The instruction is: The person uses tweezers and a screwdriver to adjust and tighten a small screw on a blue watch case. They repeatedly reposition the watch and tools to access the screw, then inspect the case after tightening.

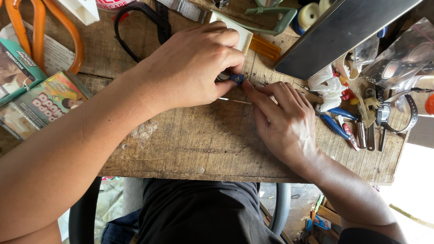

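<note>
Both hands meet mid-table (203,144). The left hand (194,72) curls over a small round metal part (223,76), fingers clenched on it and pinning it to the wood so it can't slide. The right hand (285,122) pinches a small blue-tipped tool (237,79) right against that part. Blue pliers (334,119) and other tools lie just beside the right hand, within easy grabbing distance.
</note>
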